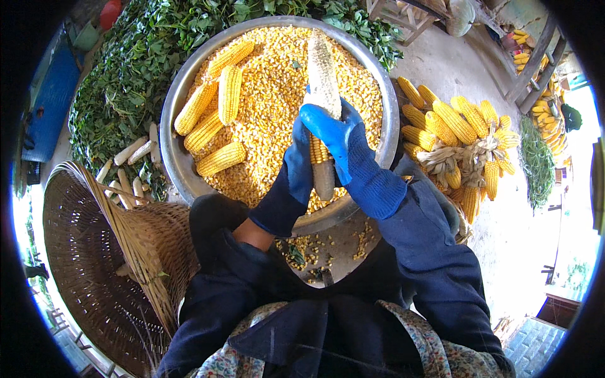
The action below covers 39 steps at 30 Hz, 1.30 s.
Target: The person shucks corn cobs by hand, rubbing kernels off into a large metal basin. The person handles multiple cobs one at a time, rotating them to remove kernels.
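Observation:
Both of my hands wear blue coated work gloves and meet over a wide metal basin point(171, 156) of loose corn kernels point(279, 94). My right hand point(333, 134) grips a pale, stripped corncob point(323, 66) that points away from me. Below its fingers, a partly shelled ear of corn point(319, 152) shows yellow kernels and a bare grey end. My left hand point(298, 158) is closed around this ear from the side. My fingers hide where the two pieces meet. Several whole yellow ears point(230, 94) lie on the kernels at the basin's left.
A woven wicker basket point(156, 231) tilts at my left, near several stripped cobs point(130, 151). Green leafy vines point(127, 80) are heaped behind the basin. Tied bunches of corn ears point(453, 127) lie at the right. Spilled kernels point(307, 250) dot the floor between my legs.

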{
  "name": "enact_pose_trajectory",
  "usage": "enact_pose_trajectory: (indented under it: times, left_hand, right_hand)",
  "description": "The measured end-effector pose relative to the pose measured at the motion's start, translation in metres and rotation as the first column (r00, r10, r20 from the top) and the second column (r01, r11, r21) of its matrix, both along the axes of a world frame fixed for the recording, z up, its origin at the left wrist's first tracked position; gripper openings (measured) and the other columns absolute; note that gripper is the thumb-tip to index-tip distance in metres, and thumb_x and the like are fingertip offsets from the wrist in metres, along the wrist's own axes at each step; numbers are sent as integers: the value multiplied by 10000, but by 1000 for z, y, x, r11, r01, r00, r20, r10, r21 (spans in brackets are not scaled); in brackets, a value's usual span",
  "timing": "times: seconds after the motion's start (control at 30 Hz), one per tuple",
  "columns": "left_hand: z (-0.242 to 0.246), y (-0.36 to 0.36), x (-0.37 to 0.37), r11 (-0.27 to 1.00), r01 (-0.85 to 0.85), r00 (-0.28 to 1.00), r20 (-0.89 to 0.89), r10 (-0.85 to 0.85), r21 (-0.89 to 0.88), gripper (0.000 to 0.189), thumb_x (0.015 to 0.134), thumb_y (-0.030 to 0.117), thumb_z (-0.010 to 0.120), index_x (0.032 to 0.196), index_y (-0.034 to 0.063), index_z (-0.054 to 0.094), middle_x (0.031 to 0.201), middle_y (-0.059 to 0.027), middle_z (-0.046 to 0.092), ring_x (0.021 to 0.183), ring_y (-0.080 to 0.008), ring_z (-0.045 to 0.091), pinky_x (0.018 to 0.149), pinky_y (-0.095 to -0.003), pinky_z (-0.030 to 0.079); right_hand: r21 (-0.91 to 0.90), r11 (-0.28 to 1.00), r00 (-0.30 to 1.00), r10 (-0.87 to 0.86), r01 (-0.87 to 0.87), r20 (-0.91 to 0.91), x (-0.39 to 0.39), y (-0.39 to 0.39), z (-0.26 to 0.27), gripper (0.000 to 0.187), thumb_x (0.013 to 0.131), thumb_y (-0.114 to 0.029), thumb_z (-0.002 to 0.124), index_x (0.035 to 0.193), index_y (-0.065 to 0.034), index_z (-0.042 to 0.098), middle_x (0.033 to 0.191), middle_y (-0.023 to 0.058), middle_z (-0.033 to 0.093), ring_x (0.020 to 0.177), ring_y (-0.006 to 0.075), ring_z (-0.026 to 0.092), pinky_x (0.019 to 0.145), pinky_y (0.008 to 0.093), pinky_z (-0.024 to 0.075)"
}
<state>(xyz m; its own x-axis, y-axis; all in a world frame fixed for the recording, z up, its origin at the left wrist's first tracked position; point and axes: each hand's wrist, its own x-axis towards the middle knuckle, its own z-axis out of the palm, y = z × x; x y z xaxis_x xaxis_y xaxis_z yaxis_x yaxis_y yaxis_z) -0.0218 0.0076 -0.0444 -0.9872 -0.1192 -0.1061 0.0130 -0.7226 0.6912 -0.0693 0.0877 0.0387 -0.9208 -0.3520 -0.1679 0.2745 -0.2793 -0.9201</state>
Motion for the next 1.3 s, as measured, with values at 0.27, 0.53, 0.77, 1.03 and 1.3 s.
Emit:
enact_pose_trajectory:
  times: [0.27, 0.53, 0.77, 1.03, 1.3]
  left_hand:
    - [19, -5, -2, 981, 189, 962, 189, -195, 50, 694, 905, 720, 383, 1151, 100, 576, 880, -100, 674, 697, -240, 663, 623, -376, 579]
    - [-12, -5, -1, 1000, -31, 992, -120, 30, 0, 604, 992, 555, 388, 1380, 95, 434, 1262, -91, 568, 1146, -231, 562, 977, -395, 482]
    - [5, -16, -3, 995, 90, 980, 179, -82, -38, 740, 917, 699, 384, 1324, 91, 494, 1096, -110, 636, 941, -248, 655, 785, -396, 573]
    - [15, 6, 15, 978, 91, 993, 98, -73, -187, 488, 1009, 458, 435, 1203, 18, 520, 990, -104, 629, 760, -216, 653, 638, -353, 571]
    - [6, -3, 16, 967, 253, 963, 92, -255, 30, 574, 980, 525, 459, 1269, 29, 482, 1049, -117, 614, 769, -219, 654, 629, -388, 598]
  right_hand:
    - [-71, 997, 995, 43, -36, 95, -12, 12, -5, 379, 827, -148, 736, 1163, -27, 609, 994, 48, 667, 857, 140, 642, 743, 289, 539]
    - [128, 991, 985, -11, 33, -170, 4, -5, -12, 454, 794, -122, 744, 1207, -12, 592, 991, 47, 671, 840, 110, 625, 745, 271, 531]
    - [66, 997, 999, -25, 27, -27, -3, 5, -11, 447, 838, -142, 717, 1248, -24, 588, 1063, 47, 665, 917, 133, 629, 814, 287, 518]
    - [92, 995, 987, 42, -28, -156, -22, 11, 3, 472, 954, -308, 567, 1318, -8, 547, 1347, 133, 550, 1184, 235, 557, 1040, 378, 431]
    - [-111, 979, 981, -157, 169, 113, -30, 10, -9, 311, 844, -178, 706, 1097, -22, 616, 917, 74, 670, 812, 178, 652, 741, 327, 540]
